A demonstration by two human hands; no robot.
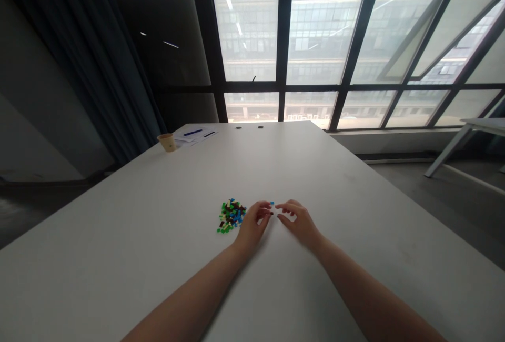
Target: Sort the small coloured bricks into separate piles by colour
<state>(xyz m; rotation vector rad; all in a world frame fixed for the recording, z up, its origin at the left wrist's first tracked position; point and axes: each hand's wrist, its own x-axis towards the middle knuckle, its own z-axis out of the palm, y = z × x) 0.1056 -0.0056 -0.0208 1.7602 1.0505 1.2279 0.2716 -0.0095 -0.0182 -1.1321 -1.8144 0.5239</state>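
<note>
A pile of small toy bricks (232,215) in green, blue, dark brown and cream lies on the white table (158,258), just left of my left hand (254,221). That hand is curled, and a tiny dark brown brick (271,213) shows at its thumb and fingertips. Right beside its fingertips is a small blue brick (272,203); whether the fingers touch it cannot be made out. Facing it from the right, my right hand (299,221) has its thumb and fingers apart, with nothing visible between them.
Toward the far left edge stand a paper cup (168,142) and some papers (191,136) with a blue pen (193,132) on them. Two dark round discs (260,127) are at the far end. Beyond are large windows; another table (483,125) stands at right.
</note>
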